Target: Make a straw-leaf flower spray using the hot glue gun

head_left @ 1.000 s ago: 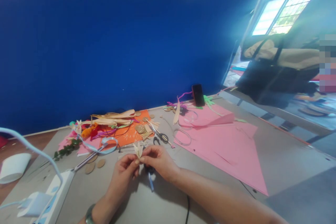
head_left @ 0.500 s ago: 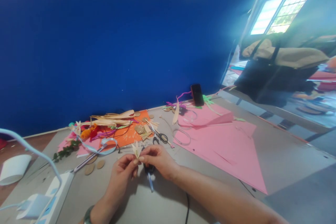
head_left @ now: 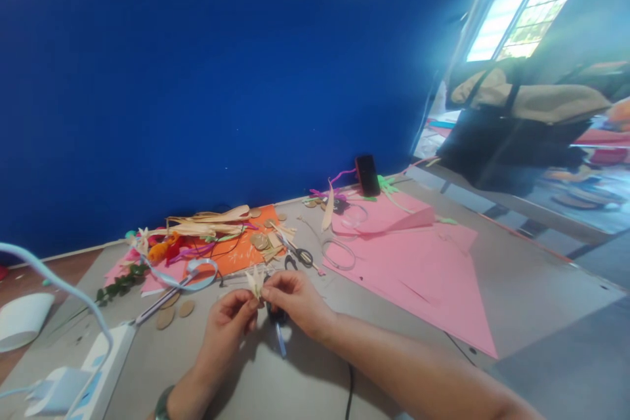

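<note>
"Cream flower [head_left: 254, 280], seen from the head view: where is it?"

"Above the table [head_left: 310, 384], between both hands, its pale petals pointing up."

"And the fingers?"

"Left hand [head_left: 229, 323] pinches its base between thumb and forefinger; right hand [head_left: 298, 303] grips its lower right side."

"Which step is this?"

"Shaping or fastening the base, I'd judge; I can't tell which."

"And the next move?"

"Probably calls for a steady left pinch while the right adjusts, clear of the dark tool [head_left: 276, 317] below."
</note>
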`<state>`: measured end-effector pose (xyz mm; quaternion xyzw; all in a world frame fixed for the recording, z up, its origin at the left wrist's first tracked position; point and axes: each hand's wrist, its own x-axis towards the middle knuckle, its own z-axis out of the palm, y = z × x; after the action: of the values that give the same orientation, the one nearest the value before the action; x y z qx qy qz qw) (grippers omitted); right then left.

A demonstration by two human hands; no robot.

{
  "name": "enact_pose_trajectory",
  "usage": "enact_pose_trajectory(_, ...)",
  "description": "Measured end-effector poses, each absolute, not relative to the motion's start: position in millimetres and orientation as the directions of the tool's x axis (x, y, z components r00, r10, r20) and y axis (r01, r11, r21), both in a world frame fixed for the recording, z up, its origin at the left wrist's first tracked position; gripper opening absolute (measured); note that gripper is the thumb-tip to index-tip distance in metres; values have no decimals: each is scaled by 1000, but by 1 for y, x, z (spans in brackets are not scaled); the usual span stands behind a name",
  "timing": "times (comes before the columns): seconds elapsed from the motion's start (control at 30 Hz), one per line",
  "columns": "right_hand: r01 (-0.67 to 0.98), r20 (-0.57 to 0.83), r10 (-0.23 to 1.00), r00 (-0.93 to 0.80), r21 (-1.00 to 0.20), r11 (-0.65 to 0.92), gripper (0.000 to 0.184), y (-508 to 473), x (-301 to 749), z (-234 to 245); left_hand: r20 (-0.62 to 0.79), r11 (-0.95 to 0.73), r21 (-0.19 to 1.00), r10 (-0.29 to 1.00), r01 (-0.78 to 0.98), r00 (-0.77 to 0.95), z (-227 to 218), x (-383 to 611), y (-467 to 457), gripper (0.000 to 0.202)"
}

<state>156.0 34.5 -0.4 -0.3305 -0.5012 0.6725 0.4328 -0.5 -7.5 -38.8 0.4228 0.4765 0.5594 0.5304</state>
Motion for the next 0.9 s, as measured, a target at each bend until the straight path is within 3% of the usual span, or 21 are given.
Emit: enact_pose_trajectory(0.9, -256, -40, 910, -412, -954, -158, 27, 32, 155, 3, -75, 58, 960, 996, -273, -56, -33, 3, -8, 25)
